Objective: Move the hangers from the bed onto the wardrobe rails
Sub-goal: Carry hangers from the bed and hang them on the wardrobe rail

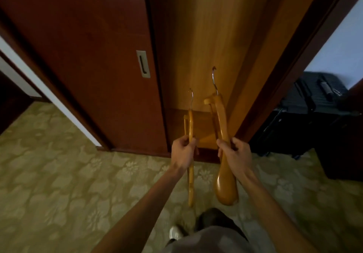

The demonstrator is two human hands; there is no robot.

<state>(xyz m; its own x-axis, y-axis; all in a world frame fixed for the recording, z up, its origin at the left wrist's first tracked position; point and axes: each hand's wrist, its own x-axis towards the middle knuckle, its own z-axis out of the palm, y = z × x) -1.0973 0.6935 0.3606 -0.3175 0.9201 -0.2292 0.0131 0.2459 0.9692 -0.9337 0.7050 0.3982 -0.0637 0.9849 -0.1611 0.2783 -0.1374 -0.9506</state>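
My left hand [183, 151] grips a slim wooden hanger [190, 182] seen edge-on, its metal hook pointing up. My right hand [234, 154] holds a broader wooden hanger [225, 186] with a rounded shoulder end hanging low and its metal hook raised toward the wardrobe. Both hangers are in front of the open wardrobe [206, 46], whose light wooden interior and floor panel show. No rail is in view, and the bed is out of sight.
The dark red sliding wardrobe door [88, 66] with a recessed metal handle [143, 63] stands to the left of the opening. A black suitcase [306, 103] on a dark stand sits to the right. Patterned greenish carpet [68, 174] covers the floor.
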